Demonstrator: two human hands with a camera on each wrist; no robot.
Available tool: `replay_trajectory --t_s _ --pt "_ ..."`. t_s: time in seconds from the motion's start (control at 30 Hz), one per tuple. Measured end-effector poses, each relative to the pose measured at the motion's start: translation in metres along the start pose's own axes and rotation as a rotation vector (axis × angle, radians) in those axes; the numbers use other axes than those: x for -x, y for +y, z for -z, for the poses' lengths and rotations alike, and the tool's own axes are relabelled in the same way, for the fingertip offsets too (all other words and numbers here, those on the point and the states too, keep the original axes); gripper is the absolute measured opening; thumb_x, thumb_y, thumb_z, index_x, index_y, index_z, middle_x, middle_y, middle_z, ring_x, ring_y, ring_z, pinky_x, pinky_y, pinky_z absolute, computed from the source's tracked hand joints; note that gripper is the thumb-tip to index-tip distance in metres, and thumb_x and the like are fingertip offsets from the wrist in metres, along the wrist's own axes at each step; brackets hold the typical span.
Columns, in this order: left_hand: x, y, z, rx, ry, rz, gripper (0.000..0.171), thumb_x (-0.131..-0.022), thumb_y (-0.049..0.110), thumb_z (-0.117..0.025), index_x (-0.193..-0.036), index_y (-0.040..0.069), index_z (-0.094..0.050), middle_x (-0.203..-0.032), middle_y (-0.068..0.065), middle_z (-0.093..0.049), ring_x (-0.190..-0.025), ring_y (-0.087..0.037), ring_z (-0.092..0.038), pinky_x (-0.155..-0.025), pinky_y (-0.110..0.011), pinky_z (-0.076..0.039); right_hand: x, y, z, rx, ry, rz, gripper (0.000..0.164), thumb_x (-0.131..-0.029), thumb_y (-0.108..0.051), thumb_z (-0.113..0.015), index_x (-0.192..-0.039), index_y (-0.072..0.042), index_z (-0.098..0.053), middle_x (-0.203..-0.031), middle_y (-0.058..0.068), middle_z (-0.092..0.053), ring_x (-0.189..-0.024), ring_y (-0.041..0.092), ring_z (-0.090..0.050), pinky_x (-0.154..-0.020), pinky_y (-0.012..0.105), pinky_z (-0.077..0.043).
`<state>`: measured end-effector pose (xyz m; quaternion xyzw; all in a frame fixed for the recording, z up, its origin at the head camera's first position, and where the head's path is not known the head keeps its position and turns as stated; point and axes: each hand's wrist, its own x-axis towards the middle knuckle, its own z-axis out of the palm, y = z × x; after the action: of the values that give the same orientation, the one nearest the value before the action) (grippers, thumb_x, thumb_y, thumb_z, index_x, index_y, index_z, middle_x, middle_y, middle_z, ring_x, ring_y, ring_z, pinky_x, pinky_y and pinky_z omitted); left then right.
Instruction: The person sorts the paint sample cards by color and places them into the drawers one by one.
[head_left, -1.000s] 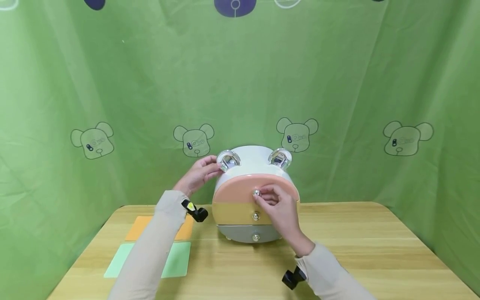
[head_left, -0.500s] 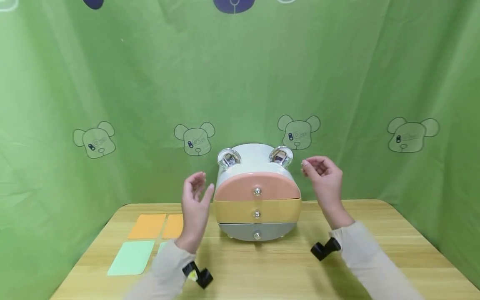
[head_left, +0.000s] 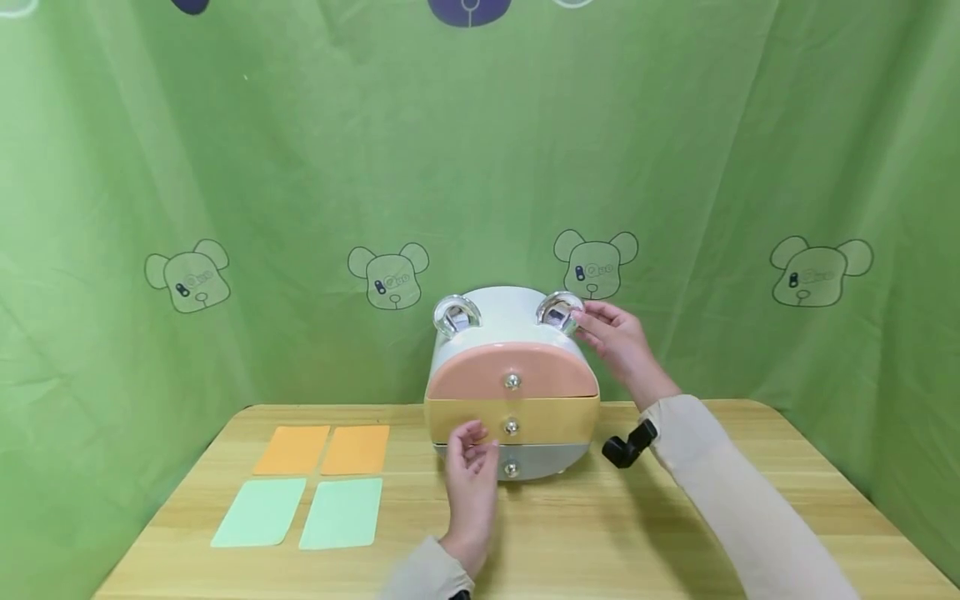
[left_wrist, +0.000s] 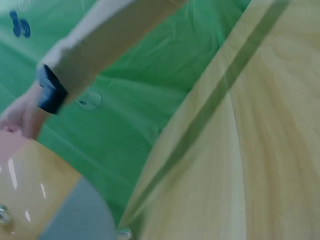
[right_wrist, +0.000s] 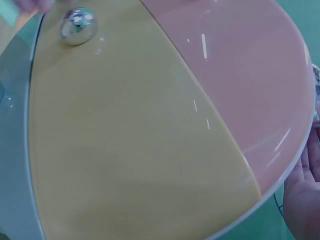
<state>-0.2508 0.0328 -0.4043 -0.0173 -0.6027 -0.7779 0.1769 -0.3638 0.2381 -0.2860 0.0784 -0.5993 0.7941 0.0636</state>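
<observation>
A small bear-shaped drawer box [head_left: 504, 310] with a white top stands on the table. Its pink top drawer [head_left: 468, 373], yellow middle drawer [head_left: 555, 420] and grey bottom drawer [head_left: 552, 461] are closed, each with a silver round knob. My right hand [head_left: 621, 343] pinches the shiny right ear [head_left: 553, 309], thumb in front and fingers behind. Before the lower left of the box my left hand [head_left: 472, 492] is raised with loosely bent fingers, close to the yellow drawer's knob [head_left: 512, 427]. In the right wrist view that knob [right_wrist: 78, 26] shows near blurred fingertips at the top.
Two orange cards [head_left: 292, 450] and two mint-green cards [head_left: 258, 512] lie flat in two rows on the wooden table [head_left: 675, 533], left of the box. A green curtain [head_left: 480, 167] with bear prints hangs behind and on both sides.
My right hand has left the top knob, swung out right, then come in to the right ear. My left hand has let go of the left ear and moved down before the lower drawers.
</observation>
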Motion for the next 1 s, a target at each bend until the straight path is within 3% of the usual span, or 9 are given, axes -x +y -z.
replay_trajectory --t_s 0.17,0.3,0.4,0.73,1.0 --pt "0.001 -0.016 -0.019 0.069 0.078 0.001 0.033 -0.084 -0.001 -0.062 -0.114 0.003 -0.051 -0.106 -0.013 -0.054 -0.091 -0.019 -0.053 -0.080 -0.022 -0.051 -0.004 0.001 0.004 -0.181 -0.077 -0.063 0.018 -0.085 0.006 -0.061 -0.089 -0.011 -0.066 -0.090 0.003 -0.067 -0.083 0.013 -0.066 -0.082 0.020 -0.054" --pt "0.003 -0.026 -0.034 0.114 0.114 0.003 0.035 -0.083 0.001 -0.065 -0.115 0.005 -0.050 -0.105 -0.012 -0.054 -0.092 -0.020 -0.054 -0.081 -0.023 -0.051 -0.006 0.003 0.006 -0.220 -0.105 -0.085 0.022 -0.086 0.010 -0.058 -0.089 -0.010 -0.067 -0.091 0.004 -0.067 -0.083 0.014 -0.066 -0.082 0.021 -0.053" --pt "0.003 -0.032 -0.041 0.079 0.152 -0.036 0.033 -0.083 0.006 -0.068 -0.112 0.008 -0.052 -0.105 -0.009 -0.056 -0.094 -0.020 -0.057 -0.083 -0.024 -0.052 -0.007 0.003 0.005 -0.211 -0.116 -0.079 0.024 -0.086 0.011 -0.056 -0.090 -0.010 -0.066 -0.092 0.004 -0.066 -0.084 0.014 -0.066 -0.083 0.020 -0.053" --pt "-0.008 -0.047 -0.053 -0.002 0.271 -0.284 0.027 -0.080 0.013 -0.075 -0.101 0.007 -0.058 -0.088 -0.006 -0.063 -0.075 -0.017 -0.062 -0.066 -0.026 -0.055 -0.005 0.003 0.004 -0.248 -0.076 -0.092 0.023 -0.086 0.011 -0.057 -0.088 -0.010 -0.067 -0.091 0.004 -0.067 -0.081 0.014 -0.067 -0.080 0.019 -0.054" --pt "-0.021 -0.058 -0.043 -0.247 0.279 -0.548 0.023 -0.077 0.012 -0.077 -0.089 0.010 -0.058 -0.073 0.001 -0.064 -0.057 -0.007 -0.059 -0.055 -0.018 -0.052 -0.003 0.006 0.007 -0.254 -0.087 -0.122 0.020 -0.085 0.010 -0.059 -0.084 -0.008 -0.067 -0.089 0.005 -0.067 -0.080 0.015 -0.068 -0.080 0.020 -0.054"
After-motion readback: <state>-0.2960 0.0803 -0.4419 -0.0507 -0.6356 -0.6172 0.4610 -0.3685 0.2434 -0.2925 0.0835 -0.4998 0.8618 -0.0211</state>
